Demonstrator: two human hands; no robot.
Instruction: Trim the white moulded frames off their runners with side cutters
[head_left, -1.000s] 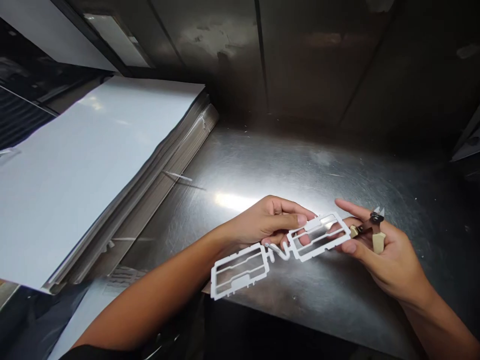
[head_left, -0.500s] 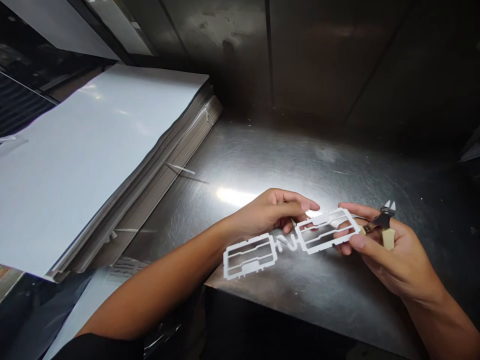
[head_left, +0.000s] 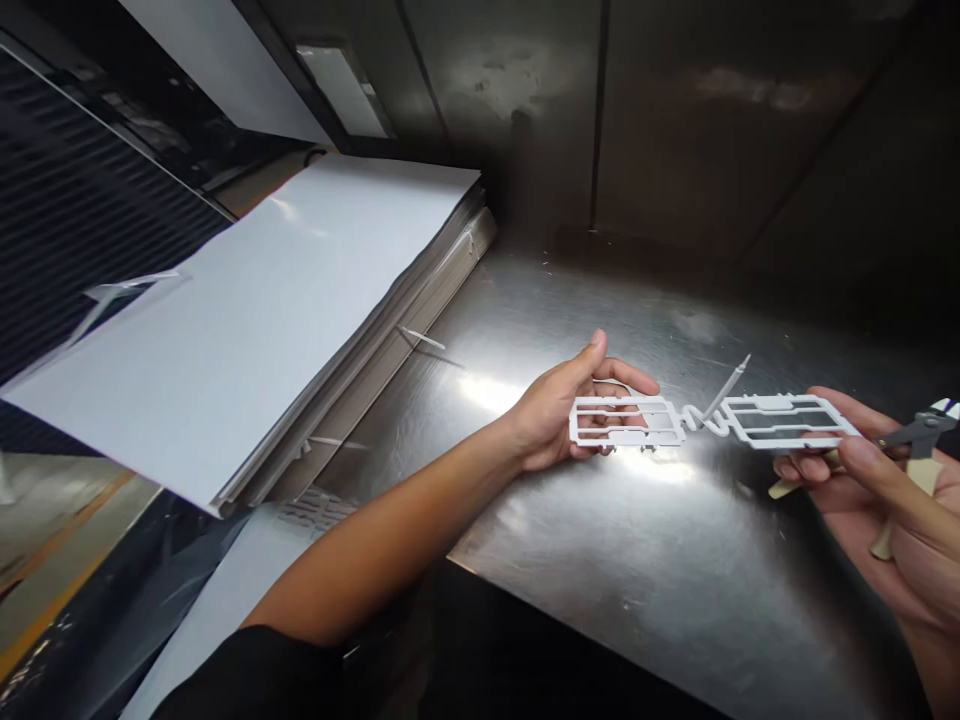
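A white plastic moulded sprue (head_left: pixel 780 421) spans between my hands, made of two rectangular frames joined by a zigzag link. A thin white spur (head_left: pixel 724 395) sticks up from that link. My left hand (head_left: pixel 566 410) grips the sprue's left frame (head_left: pixel 626 420), with the thumb raised and the fingers behind it. My right hand (head_left: pixel 877 490) sits at the far right edge, supporting the right frame. It also holds side cutters (head_left: pixel 922 432) with cream handles and dark jaws, partly hidden by the fingers.
A tall stack of white sheets (head_left: pixel 247 310) lies to the left on the brushed steel table (head_left: pixel 600 530). A small white plastic strip (head_left: pixel 421 338) lies against the stack. Dark steel walls stand behind the table, and its front edge runs below my arms.
The view has turned left, so everything sits further right. The sprue now lies flatter and more level between my hands, and the cutters have shifted to the frame's right edge.
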